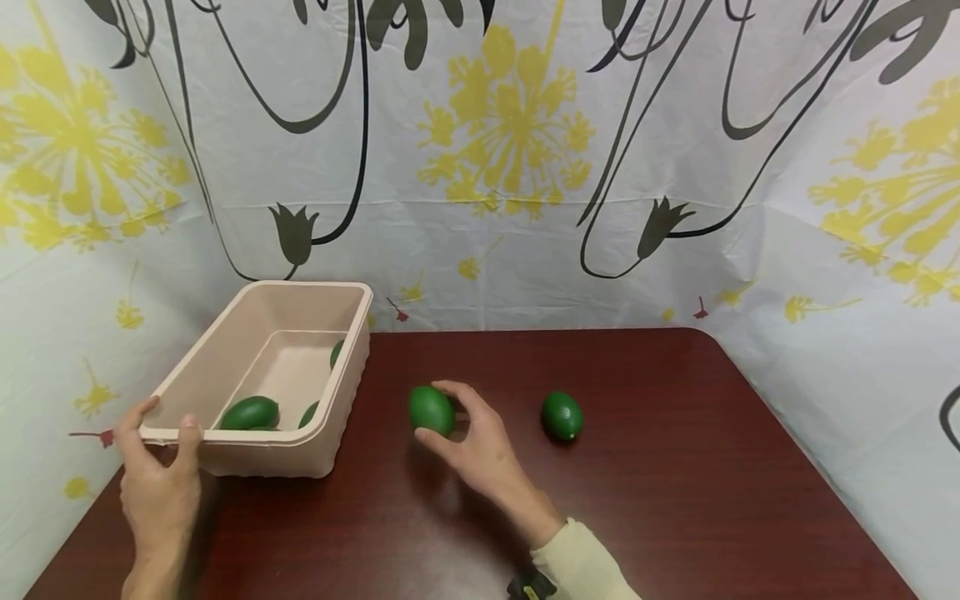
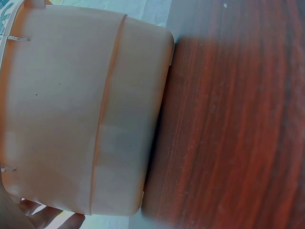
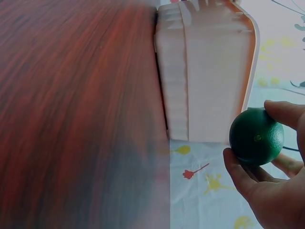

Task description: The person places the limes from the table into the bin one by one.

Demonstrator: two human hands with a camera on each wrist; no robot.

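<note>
Left hand [image 1: 161, 492] sits nearest, fingers [image 1: 190, 435] curled over the near rim of the beige tub [image 1: 341, 367], holding it at the surface's [image 1: 675, 500] left. Right hand [image 1: 480, 446], fingers [image 3: 281, 112] pinching a green lime [image 1: 431, 409], lifted approx mid-surface, just right of the tub. Inside the tub: three limes showing, e.g. one [image 1: 251, 413] near the front. One more lime [image 1: 562, 415] lies loose further right. Judging by that, mostly done; two left incl. the held one.

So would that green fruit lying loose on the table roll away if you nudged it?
Probably: the loose lime is rounded and sits on a smooth table. It looks firm and light, since the right hand pinches a similar lime with fingertips alone.
</note>
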